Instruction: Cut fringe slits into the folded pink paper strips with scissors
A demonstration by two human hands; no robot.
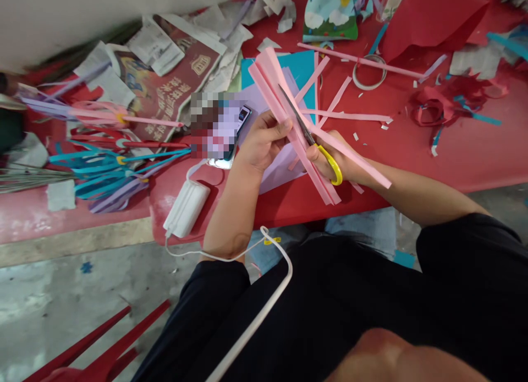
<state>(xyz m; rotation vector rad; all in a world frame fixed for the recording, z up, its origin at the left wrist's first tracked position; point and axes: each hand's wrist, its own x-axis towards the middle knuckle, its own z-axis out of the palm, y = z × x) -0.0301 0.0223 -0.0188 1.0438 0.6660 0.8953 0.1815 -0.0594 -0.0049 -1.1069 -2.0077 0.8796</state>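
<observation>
My left hand point(266, 140) pinches a folded length of pink paper point(268, 87) above the red table. In my right hand point(330, 156) are yellow-handled scissors point(336, 170), their blades pointing up and left along the pink paper. A narrow pink strip point(363, 164) extends down and right across my right hand. Beneath the hands lie purple sheets point(274, 175) and a blue sheet point(307, 60). More pink strips point(350, 115) rest just beyond my right hand.
A white power bank point(186, 208) with a cable and a phone point(243, 118) sit left of my left hand. Ribbon bundles point(103, 167) and newspapers point(165, 90) cover the left side. A tape roll point(369, 87) and red scraps point(433, 107) are at right.
</observation>
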